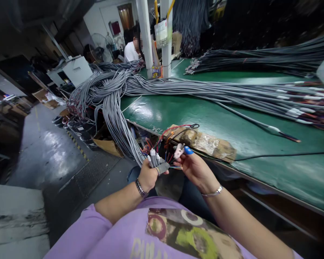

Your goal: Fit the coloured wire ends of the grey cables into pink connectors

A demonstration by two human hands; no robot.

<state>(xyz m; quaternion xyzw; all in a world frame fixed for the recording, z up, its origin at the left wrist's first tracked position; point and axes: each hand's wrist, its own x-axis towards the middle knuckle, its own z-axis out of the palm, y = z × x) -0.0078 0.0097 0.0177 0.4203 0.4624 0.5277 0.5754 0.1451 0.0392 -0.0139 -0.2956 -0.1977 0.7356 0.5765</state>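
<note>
My left hand (148,176) is closed around a bunch of grey cables (154,158) whose ends stick up from the fist. A grey wrap covers its thumb. Thin coloured wires (175,167) fan out from there toward my right hand (196,169). That hand is pinched, with a blue cover (188,150) on the thumb and something whitish at the index fingertip; what it grips is too small to name. Just beyond both hands, a taped cardboard-like block (205,142) lies at the table edge, with a black cable and red wire by it.
Long grey cables (162,86) stretch across the green table (172,109) and hang over its left edge. Darker cables (253,57) lie at the back right. A white post (166,39) rises at the back, and a person (131,50) sits beyond. Cardboard boxes (50,102) stand on the floor.
</note>
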